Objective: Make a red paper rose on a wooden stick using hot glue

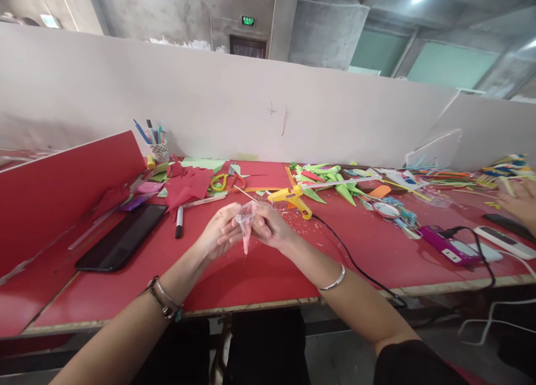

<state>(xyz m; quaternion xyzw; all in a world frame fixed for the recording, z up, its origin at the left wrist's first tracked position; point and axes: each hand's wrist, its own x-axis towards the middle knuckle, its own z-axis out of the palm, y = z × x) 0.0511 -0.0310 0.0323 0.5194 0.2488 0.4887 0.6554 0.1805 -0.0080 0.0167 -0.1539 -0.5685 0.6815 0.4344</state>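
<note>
Over the front middle of the red table, a small clear plastic bag [242,218] hangs between my two hands, its pointed lower end pinkish. My left hand [221,229] has its fingers closed on the bag's left side. My right hand [270,223] pinches the upper right of the bag, thumb near the rim. Whether anything lies inside the bag, I cannot tell. Just behind my right hand lies a yellow glue gun [293,198], its black cord running right. A black-and-white marker [179,223] is left of my left hand.
A black phone [121,239] lies left, near red paper scraps [188,185] and yellow-handled scissors [219,181]. Green paper cones [330,178] are heaped behind the glue gun. A purple power strip [448,246] sits right. Another person's hand [519,201] is at the far right.
</note>
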